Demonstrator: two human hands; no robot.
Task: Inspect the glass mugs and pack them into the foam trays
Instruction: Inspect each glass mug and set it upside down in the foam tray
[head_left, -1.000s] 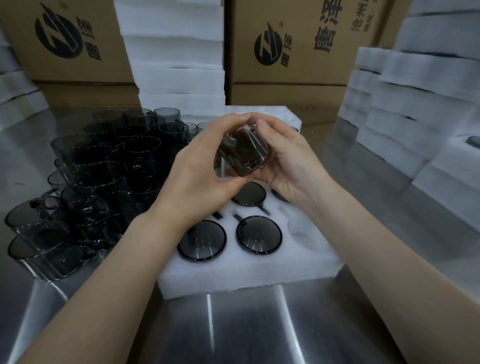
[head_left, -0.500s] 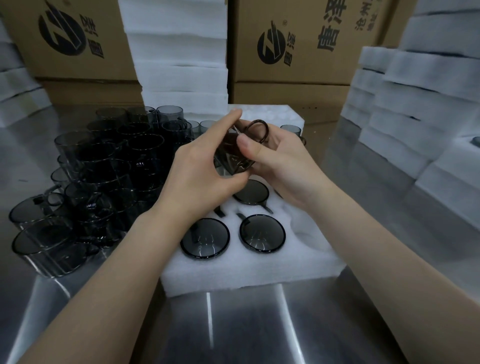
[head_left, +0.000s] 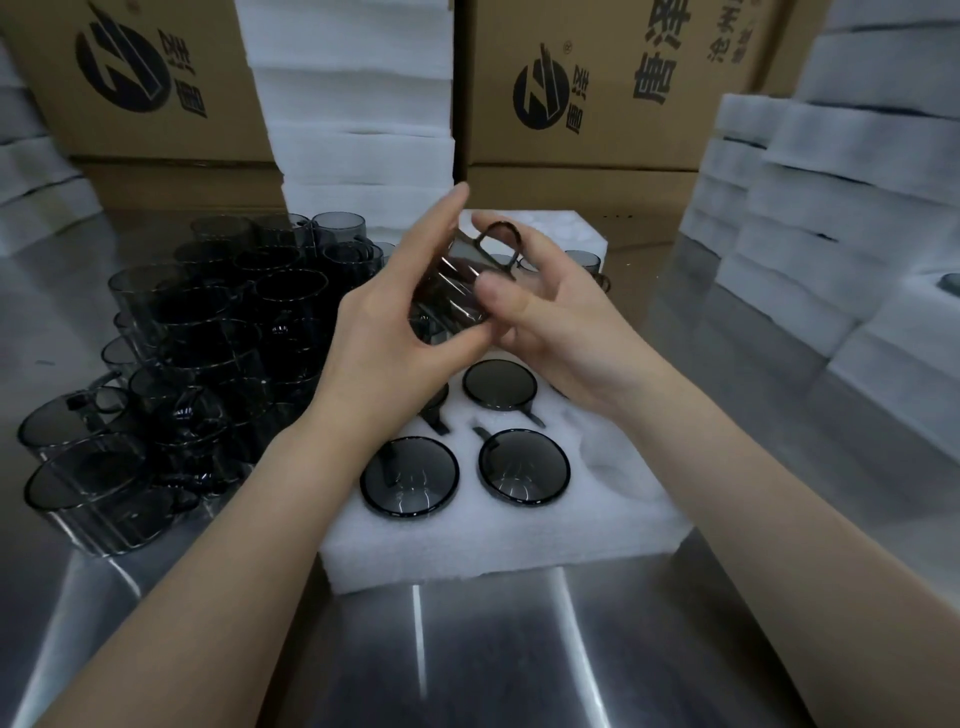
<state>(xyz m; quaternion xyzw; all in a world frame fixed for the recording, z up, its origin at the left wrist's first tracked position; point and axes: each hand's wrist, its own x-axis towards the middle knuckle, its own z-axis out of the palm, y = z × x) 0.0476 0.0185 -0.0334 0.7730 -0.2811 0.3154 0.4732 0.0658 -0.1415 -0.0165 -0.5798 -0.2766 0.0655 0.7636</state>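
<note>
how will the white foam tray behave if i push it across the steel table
The foam tray probably slides easily on the shiny steel table. Its foam looks light and soft, though the packed mugs likely add weight.

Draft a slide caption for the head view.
The left hand and right hand hold a smoky grey glass mug over a white foam tray of packed mugs, beside loose grey glass mugs.

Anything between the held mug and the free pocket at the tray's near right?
Nothing visible does. The smoky glass mug, gripped by left hand and right hand, hangs over the foam tray; the empty pocket lies bare.
</note>
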